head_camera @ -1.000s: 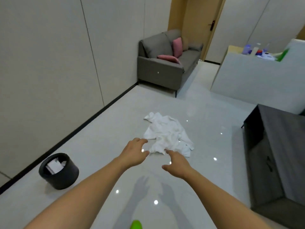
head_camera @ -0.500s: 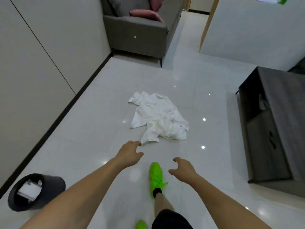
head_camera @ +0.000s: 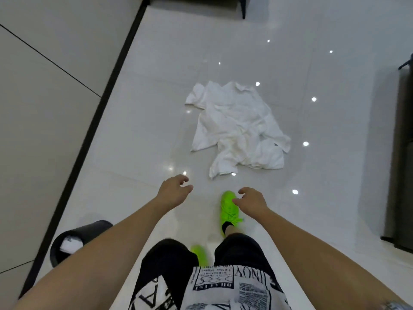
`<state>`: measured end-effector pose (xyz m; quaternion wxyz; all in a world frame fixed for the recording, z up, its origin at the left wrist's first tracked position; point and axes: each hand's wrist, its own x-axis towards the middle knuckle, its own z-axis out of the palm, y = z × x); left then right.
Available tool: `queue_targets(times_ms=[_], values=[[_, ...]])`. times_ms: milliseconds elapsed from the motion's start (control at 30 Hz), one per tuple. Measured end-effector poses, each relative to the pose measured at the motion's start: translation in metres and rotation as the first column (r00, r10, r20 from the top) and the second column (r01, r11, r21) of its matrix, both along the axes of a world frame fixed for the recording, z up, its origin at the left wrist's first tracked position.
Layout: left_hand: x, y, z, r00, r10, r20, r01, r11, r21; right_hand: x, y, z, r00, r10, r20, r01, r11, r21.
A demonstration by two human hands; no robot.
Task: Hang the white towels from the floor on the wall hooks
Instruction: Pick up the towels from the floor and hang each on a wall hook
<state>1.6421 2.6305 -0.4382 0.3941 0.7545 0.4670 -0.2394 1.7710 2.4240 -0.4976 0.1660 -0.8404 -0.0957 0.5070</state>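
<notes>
While your arms stretch forward and down, the white towels (head_camera: 239, 128) lie in a crumpled heap on the floor (head_camera: 312, 220) ahead of you, untouched and clear of both hands. The heap's long axis runs from its upper left corner, nearest the wall, down toward the lower right, with one narrow tail pointing back toward you near your forward foot. How many towels make up the heap cannot be told from the folds. Your left hand (head_camera: 173, 193) hovers short of that tail with its fingers (head_camera: 183, 179) loosely curled and spread, holding nothing. Your right hand (head_camera: 252, 201) hangs beside it, above your forward bright green shoe (head_camera: 229, 213), its fingers likewise parted, curved and empty. The other green shoe (head_camera: 199, 253) shows behind, partly hidden by your black shorts (head_camera: 169, 265) and printed black-and-white shirt (head_camera: 232, 287). To your left, a round black bin (head_camera: 67, 245) stands on the floor close to the wall, partly behind your left forearm, with some white crumpled material inside; what it is cannot be told. The floor is glossy pale tile, dotted with bright reflections of ceiling lights. A light panelled wall (head_camera: 44, 86) with a dark baseboard (head_camera: 93, 130) runs diagonally along the left, and a dark cabinet (head_camera: 402, 153) stands at the right edge. At the top edge, a dark furniture leg (head_camera: 243, 7) is just visible.
</notes>
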Motion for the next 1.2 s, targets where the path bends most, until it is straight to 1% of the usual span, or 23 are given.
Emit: queue_targets(times_ms=[100,200,267,333,433,500,533,600,667,700,733,767,833,867,933,1000,1100,1167,1200], values=[[0.032,0.018,-0.033,1.000,0.006,-0.021,-0.007,0.999,-0.040,0.028,0.023,-0.032,0.994,-0.109,-0.030,0.108,0.994,-0.020],[0.063,0.034,-0.089,0.998,-0.039,-0.044,0.036,0.996,-0.076,0.047,0.043,-0.082,0.964,-0.255,-0.078,0.252,0.966,-0.049],[0.085,0.046,-0.143,0.995,-0.090,-0.050,0.084,0.991,-0.107,0.058,0.058,-0.131,0.918,-0.376,-0.129,0.368,0.926,-0.078],[0.106,0.059,-0.206,0.991,-0.125,-0.045,0.117,0.983,-0.141,0.065,0.077,-0.188,0.836,-0.521,-0.174,0.508,0.854,-0.112],[0.127,0.083,-0.309,0.991,-0.126,-0.045,0.117,0.978,-0.173,0.073,0.107,-0.287,0.662,-0.714,-0.226,0.697,0.698,-0.165],[0.130,0.097,-0.374,0.988,-0.138,-0.074,0.123,0.977,-0.175,0.075,0.124,-0.356,0.524,-0.807,-0.272,0.783,0.582,-0.218],[0.130,0.104,-0.405,0.986,-0.140,-0.091,0.123,0.977,-0.175,0.075,0.130,-0.388,0.437,-0.853,-0.284,0.825,0.506,-0.251],[0.126,0.116,-0.456,0.982,-0.146,-0.118,0.124,0.977,-0.176,0.069,0.138,-0.444,0.220,-0.931,-0.292,0.897,0.310,-0.315],[0.124,0.127,-0.497,0.973,-0.178,-0.144,0.154,0.974,-0.163,0.063,0.143,-0.490,-0.008,-0.953,-0.303,0.929,0.105,-0.354],[0.124,0.132,-0.513,0.967,-0.198,-0.158,0.174,0.973,-0.155,0.060,0.146,-0.508,-0.104,-0.944,-0.312,0.931,0.018,-0.364],[0.122,0.137,-0.525,0.962,-0.214,-0.170,0.190,0.970,-0.150,0.058,0.148,-0.520,-0.181,-0.933,-0.311,0.929,-0.058,-0.365],[0.122,0.139,-0.532,0.957,-0.228,-0.177,0.203,0.968,-0.149,0.058,0.150,-0.528,-0.219,-0.932,-0.290,0.929,-0.108,-0.353],[0.121,0.139,-0.532,0.947,-0.259,-0.189,0.233,0.961,-0.149,0.060,0.148,-0.525,-0.209,-0.946,-0.249,0.947,-0.133,-0.293],[0.121,0.136,-0.524,0.943,-0.270,-0.196,0.242,0.958,-0.154,0.060,0.147,-0.515,-0.192,-0.950,-0.248,0.957,-0.126,-0.260],[0.122,0.127,-0.493,0.938,-0.289,-0.193,0.257,0.951,-0.173,0.062,0.141,-0.477,-0.210,-0.939,-0.273,0.963,-0.150,-0.225],[0.127,0.114,-0.445,0.939,-0.294,-0.178,0.262,0.948,-0.184,0.067,0.133,-0.421,-0.231,-0.913,-0.336,0.967,-0.177,-0.183],[0.145,0.089,-0.352,0.942,-0.318,-0.110,0.292,0.934,-0.206,0.084,0.121,-0.324,-0.243,-0.830,-0.502,0.969,-0.224,-0.099],[0.166,0.069,-0.280,0.933,-0.360,-0.021,0.350,0.917,-0.191,0.098,0.110,-0.251,-0.206,-0.771,-0.603,0.973,-0.225,-0.046],[0.179,0.059,-0.244,0.921,-0.389,0.033,0.389,0.906,-0.165,0.106,0.105,-0.214,-0.160,-0.750,-0.642,0.980,-0.201,-0.009]])
